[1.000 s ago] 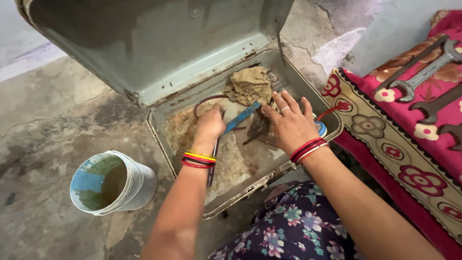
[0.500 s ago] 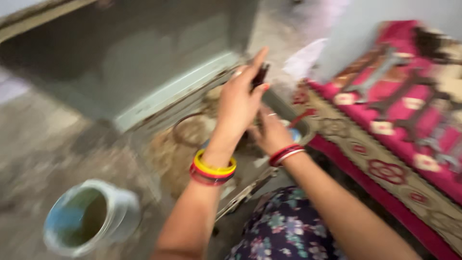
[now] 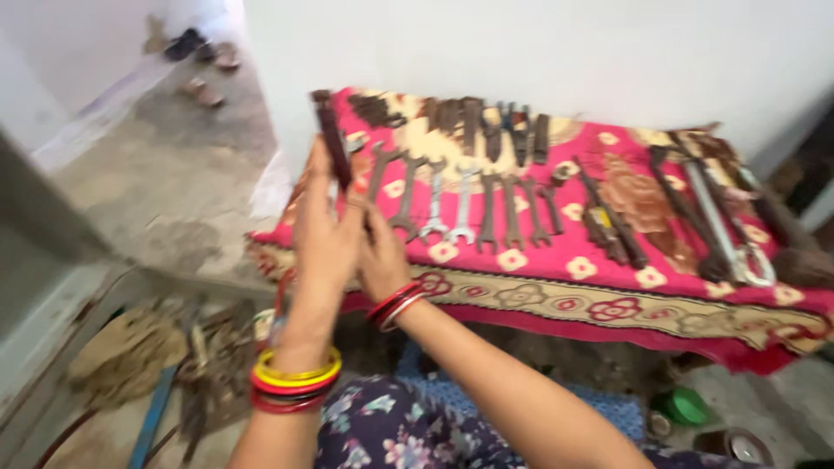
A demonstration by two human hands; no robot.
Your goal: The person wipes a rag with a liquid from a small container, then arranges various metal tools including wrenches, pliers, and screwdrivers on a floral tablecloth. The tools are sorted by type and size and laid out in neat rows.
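Head view, left hand (image 3: 323, 234) raised, grip clamped on a dark rusty metal tool (image 3: 333, 149) over the near-left edge of the pink flowered cloth (image 3: 608, 300), right hand (image 3: 380, 256) just beside, grip unclear, row of grey spanners (image 3: 465, 204) on that cloth, open metal toolbox (image 3: 52, 347) lower left of it holding rags and tools

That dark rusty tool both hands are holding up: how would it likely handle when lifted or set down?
The dark tool looks like solid metal, so probably stiff and heavy for its size. Its rust-coloured surface suggests a rough, non-slippery grip for the left hand. Long and narrow, it should lie flat on the cloth like the wrenches.
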